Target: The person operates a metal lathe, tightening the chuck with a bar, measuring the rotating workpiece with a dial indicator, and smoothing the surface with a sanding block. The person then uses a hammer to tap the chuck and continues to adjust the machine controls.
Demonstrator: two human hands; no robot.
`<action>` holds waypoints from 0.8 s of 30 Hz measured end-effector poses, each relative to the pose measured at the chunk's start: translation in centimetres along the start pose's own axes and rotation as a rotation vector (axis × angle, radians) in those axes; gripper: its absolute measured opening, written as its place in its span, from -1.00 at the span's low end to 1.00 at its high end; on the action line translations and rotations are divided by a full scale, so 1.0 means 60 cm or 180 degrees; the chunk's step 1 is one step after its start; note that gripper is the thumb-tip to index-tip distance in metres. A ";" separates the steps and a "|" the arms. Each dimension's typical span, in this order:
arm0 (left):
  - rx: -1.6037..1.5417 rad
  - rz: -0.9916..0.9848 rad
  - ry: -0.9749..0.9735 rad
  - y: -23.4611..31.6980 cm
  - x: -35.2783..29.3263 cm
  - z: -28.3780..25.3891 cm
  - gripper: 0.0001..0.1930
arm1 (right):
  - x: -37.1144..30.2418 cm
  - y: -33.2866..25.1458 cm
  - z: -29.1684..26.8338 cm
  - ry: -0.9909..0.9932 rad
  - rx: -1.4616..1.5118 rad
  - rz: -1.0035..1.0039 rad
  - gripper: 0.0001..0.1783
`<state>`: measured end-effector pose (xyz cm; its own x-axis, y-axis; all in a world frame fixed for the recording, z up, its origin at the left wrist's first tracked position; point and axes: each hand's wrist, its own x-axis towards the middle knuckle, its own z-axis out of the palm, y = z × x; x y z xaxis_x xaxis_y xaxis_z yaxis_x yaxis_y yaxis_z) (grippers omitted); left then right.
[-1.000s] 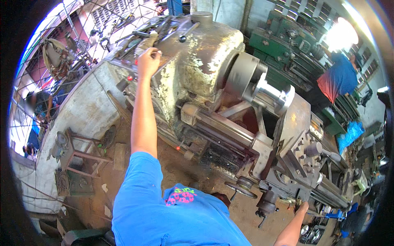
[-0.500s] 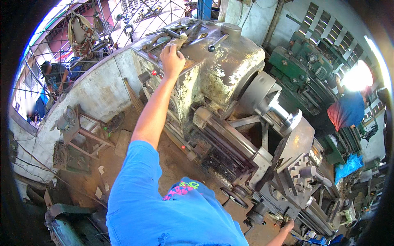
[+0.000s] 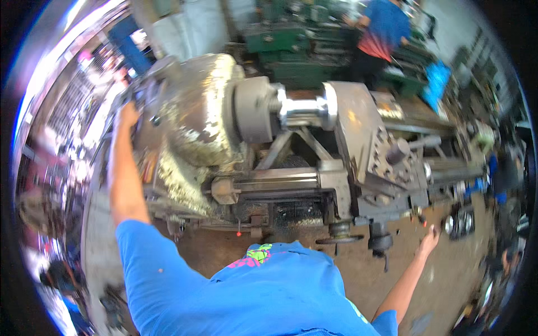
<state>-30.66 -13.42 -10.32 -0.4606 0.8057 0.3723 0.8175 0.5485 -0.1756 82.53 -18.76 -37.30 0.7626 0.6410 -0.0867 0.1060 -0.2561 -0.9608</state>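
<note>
A large metal lathe stretches across the view, its paint worn off the headstock point(image 3: 193, 120) in patches. My left hand point(image 3: 129, 115) reaches to the headstock's far left top, blurred by motion; its fingers and anything in them cannot be made out. The grey chuck point(image 3: 253, 110) faces right, with a shiny cylindrical workpiece point(image 3: 302, 112) beside it. On the right, my right hand point(image 3: 430, 241) is out past the carriage point(image 3: 381, 193), just below a small lever with an orange-red knob point(image 3: 422, 219). Its fingers look loosely bent and apart from the knob.
A handwheel point(image 3: 339, 239) and a cranked handle point(image 3: 380, 241) jut from the carriage front. Behind the lathe, a person in a blue and red shirt point(image 3: 383, 28) stands by a green machine point(image 3: 280, 42). A blue plastic bag point(image 3: 436, 84) hangs at right.
My view has swung to the right, blurring the left side. My right hand appears away from the carriage lever it was at. My left hand stays by the headstock top.
</note>
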 end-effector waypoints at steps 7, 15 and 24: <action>0.0041 0.0336 0.0198 -0.012 0.044 -0.083 -0.79 | -0.340 -0.125 -0.009 0.1099 0.0451 -0.0338 -0.69; -0.0853 0.1378 0.1663 0.201 -0.315 -0.331 -0.82 | -0.670 -0.258 0.250 -0.1974 0.0993 -0.1186 -0.74; -0.2650 0.2181 -0.0047 0.533 -0.520 -0.181 -0.86 | -0.676 -0.296 0.423 -0.4060 0.0977 -0.1685 0.22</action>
<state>13.60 -23.42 -17.68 0.1851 0.8892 0.4183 0.8787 -0.3404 0.3347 33.54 -21.85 -23.37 -0.4324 0.8570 0.2805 -0.0735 0.2766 -0.9582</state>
